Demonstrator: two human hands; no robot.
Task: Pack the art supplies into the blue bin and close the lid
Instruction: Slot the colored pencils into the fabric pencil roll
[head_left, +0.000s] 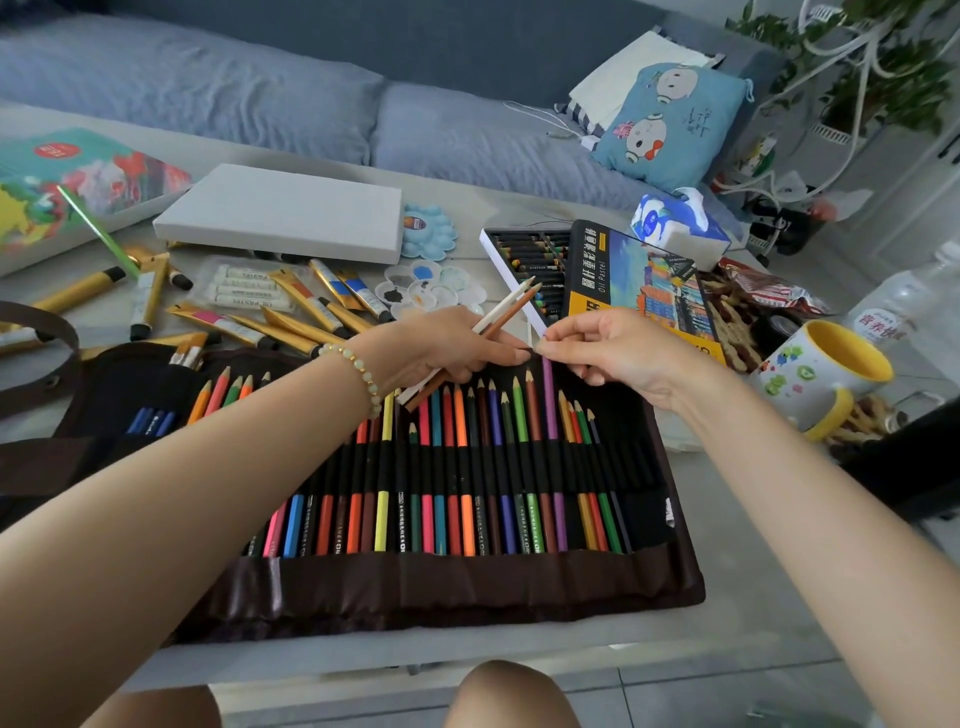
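Note:
A brown fabric pencil roll (467, 592) lies open on the table in front of me, with several coloured pencils (457, 467) in its black elastic loops. My left hand (441, 348) grips a white pencil and a brown pencil (506, 314), their tips pointing up and right. My right hand (608, 348) pinches the top of a purple pencil (551, 415) that stands in the roll. No blue bin is in view.
Gold paint tubes (291, 317), a pack of white pastels (241, 286), paint palettes (431, 288), a white canvas (280, 213) and an oil pastel box (628, 286) lie behind the roll. A yellow-rimmed mug (826, 374), tissues (675, 223) and a water bottle (904, 301) stand at the right.

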